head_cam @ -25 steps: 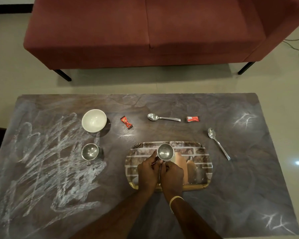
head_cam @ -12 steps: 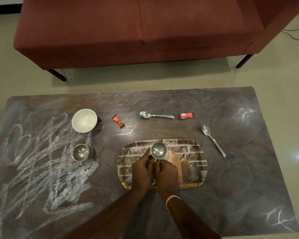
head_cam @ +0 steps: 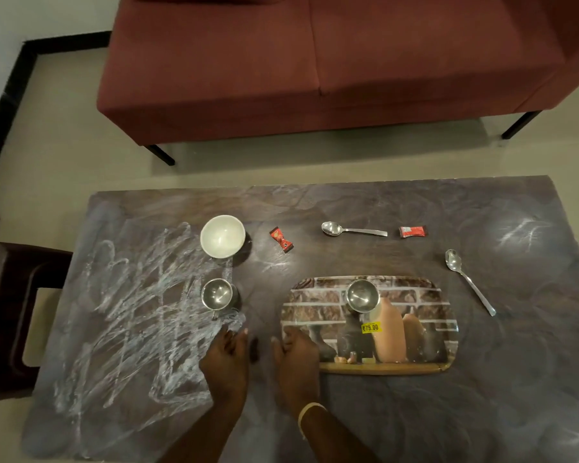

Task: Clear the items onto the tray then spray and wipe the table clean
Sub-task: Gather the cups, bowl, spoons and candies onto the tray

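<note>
Partly, right hand hides tray corner.

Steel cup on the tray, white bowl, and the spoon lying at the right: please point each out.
Steel cup on the tray (head_cam: 362, 294), head view, inside of the cup.
White bowl (head_cam: 222, 235), head view, inner surface.
Right spoon (head_cam: 472, 285), head view, middle of its handle.
</note>
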The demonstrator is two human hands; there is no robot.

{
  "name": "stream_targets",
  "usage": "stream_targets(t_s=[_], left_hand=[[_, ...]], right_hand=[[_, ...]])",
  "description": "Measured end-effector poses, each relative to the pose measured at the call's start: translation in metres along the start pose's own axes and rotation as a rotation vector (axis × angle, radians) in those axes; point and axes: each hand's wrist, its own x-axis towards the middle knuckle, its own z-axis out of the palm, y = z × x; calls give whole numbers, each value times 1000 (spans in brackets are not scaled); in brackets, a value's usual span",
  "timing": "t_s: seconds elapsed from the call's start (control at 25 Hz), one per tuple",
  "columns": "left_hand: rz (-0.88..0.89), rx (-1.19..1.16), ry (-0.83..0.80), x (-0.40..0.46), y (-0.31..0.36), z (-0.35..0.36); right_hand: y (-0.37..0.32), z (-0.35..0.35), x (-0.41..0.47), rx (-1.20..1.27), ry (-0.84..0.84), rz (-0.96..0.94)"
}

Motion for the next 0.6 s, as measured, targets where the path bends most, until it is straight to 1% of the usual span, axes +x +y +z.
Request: stream_targets(t_s=[0.08,0.16,0.28,0.6], left_hand=[[-25,11,37,26,-8,-17],[6,35,53,44,-10,-25],[58,33,32,59,-19,-26],[120,21,-18,78,-33,-17]], right_hand=[[-28,31,4,12,-46,-66],[-48,58,13,50,-82,-94],[-71,82,30,88,-63,-116],[-82,104,50,-49,-19,-10]])
